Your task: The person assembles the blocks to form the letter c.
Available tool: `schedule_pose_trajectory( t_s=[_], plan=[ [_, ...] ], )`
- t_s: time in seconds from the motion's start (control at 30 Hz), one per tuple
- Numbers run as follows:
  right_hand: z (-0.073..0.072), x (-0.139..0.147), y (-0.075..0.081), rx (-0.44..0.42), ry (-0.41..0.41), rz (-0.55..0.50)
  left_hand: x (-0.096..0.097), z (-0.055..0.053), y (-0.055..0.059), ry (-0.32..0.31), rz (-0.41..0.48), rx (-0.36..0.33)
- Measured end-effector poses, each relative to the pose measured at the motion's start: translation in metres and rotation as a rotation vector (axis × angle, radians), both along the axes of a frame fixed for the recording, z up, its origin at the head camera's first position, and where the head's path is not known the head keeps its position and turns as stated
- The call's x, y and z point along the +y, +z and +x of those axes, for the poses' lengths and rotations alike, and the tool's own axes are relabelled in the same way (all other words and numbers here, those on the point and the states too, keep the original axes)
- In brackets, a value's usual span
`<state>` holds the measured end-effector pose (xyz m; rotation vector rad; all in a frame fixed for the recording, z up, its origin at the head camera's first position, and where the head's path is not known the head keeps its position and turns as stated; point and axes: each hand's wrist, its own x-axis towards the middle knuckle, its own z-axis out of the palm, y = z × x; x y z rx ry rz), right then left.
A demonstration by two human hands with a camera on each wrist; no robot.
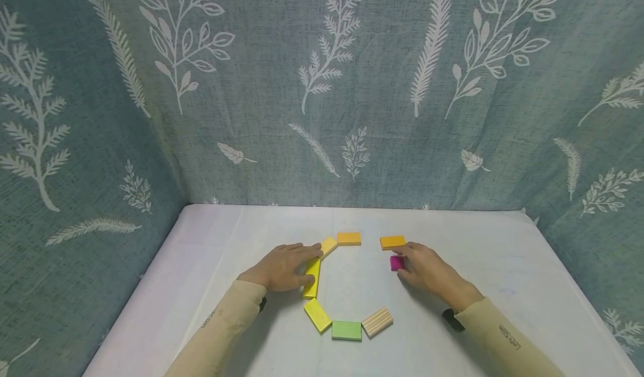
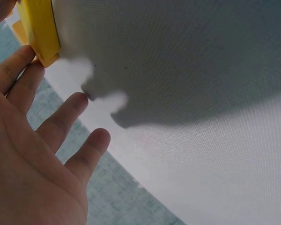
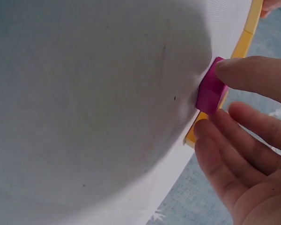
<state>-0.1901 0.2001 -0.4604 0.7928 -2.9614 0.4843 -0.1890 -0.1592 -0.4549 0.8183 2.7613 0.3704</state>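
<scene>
My left hand (image 1: pixel 287 266) rests at a long yellow block (image 1: pixel 312 284), its fingers extended and thumb lying against the block. The fingertips reach the pale orange block (image 1: pixel 329 246) just beyond it. In the left wrist view, two fingertips touch the end of the yellow block (image 2: pixel 42 28), while the other fingers stand apart. My right hand (image 1: pixel 427 269) pinches a small magenta block (image 1: pixel 397 263) between thumb and fingers. An orange block (image 1: pixel 392 242) lies right behind it, beside the index fingertip. The right wrist view shows the thumb on the magenta block (image 3: pixel 210 89).
Blocks form a partial ring on the white table (image 1: pixel 226 332): an orange block (image 1: pixel 349 239) at the back, a yellow one (image 1: pixel 318 315), a green one (image 1: pixel 346 330), and a ridged wooden one (image 1: pixel 377 322) in front. Patterned green-grey cloth (image 1: pixel 382 69) hangs behind.
</scene>
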Motion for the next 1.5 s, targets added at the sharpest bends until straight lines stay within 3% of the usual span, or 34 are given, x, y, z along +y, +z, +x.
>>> schedule_pose_trajectory(
  t_s=[0.47, 0.9, 1.07, 1.5],
  plan=[
    [0.0, -0.004, -0.007, -0.03, -0.013, -0.033, 0.0, 0.002, -0.003, 0.007, -0.009, -0.005],
    [0.006, 0.003, -0.002, 0.023, -0.01, -0.077, 0.001, 0.002, -0.001, 0.01, -0.004, -0.003],
    [0.009, 0.005, -0.002, -0.001, -0.014, -0.111, 0.002, 0.001, 0.0, 0.013, -0.014, 0.0],
    [0.016, 0.012, -0.007, 0.046, 0.049, -0.162, 0.001, 0.001, 0.002, 0.005, -0.006, 0.003]
  ],
)
